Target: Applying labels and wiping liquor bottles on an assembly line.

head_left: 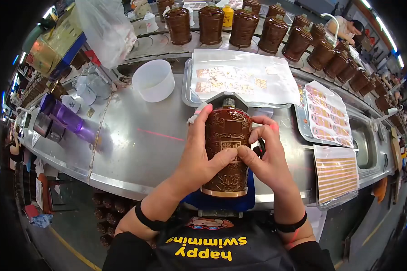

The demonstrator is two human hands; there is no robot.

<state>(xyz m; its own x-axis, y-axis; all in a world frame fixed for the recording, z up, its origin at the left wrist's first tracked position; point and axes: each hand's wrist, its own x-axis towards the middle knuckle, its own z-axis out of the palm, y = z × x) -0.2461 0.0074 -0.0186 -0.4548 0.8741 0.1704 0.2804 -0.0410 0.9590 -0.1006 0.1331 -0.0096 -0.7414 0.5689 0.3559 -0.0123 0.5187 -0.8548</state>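
A brown embossed bottle (226, 128) with a gold band at its base lies tilted in front of me, its neck pointing away. My left hand (202, 156) wraps its left side and my right hand (269, 158) its right side. Both thumbs meet on a small gold-framed label (231, 145) in the middle of the bottle's front and partly cover it. A scrap of white cloth or tissue (193, 119) shows by my left index finger. Behind the neck is a dark angular holder (233, 95); blue material (253, 193) shows under the base.
Trays with label sheets stand behind the bottle (239, 67) and at right (325, 113), with a gold-striped sheet (335, 174) nearer. A white tub (153, 81), purple bottle (65, 115) and sink (365, 144) stand around. Brown bottles (211, 25) line the far conveyor; a person (348, 29) sits beyond.
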